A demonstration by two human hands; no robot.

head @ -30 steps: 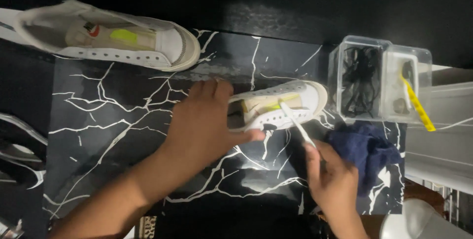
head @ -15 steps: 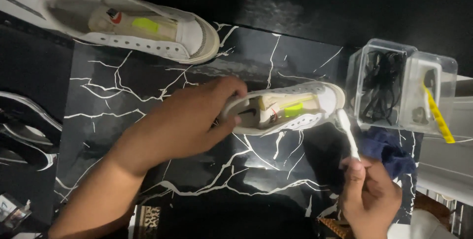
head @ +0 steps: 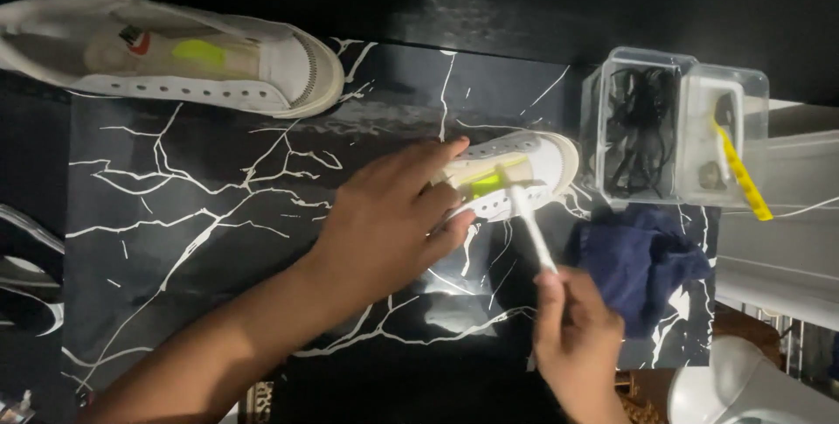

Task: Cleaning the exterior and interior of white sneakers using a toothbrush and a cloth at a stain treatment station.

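- Nearest, the right hand (head: 572, 337) is closed around the lower end of a thin white brush (head: 527, 218), fingers curled tight on the handle; the brush slants up and left, and its head rests on the side of the shoe (head: 516, 175).
- Left of it, the left hand (head: 389, 223) comes in from the lower left on a bare forearm and lies over the heel half of the shoe, fingers loosely spread and wrapped over its opening, thumb against the near side. It pins the shoe down on the table (head: 218, 214).
- The shoe is white, without laces, with a yellow-green tag showing inside; it lies on its sole near the middle of the black table with white veins, toe pointing right.
- Just right of the right hand, a crumpled blue cloth (head: 642, 262) lies on the table, apart from the shoe.
- Beyond the cloth, a clear box (head: 673, 131) stands just beside the shoe's toe, holding black laces and a yellow strip.
- Farthest, at the upper left, a second white shoe (head: 175, 52) lies on the table's far edge, well apart from both hands.
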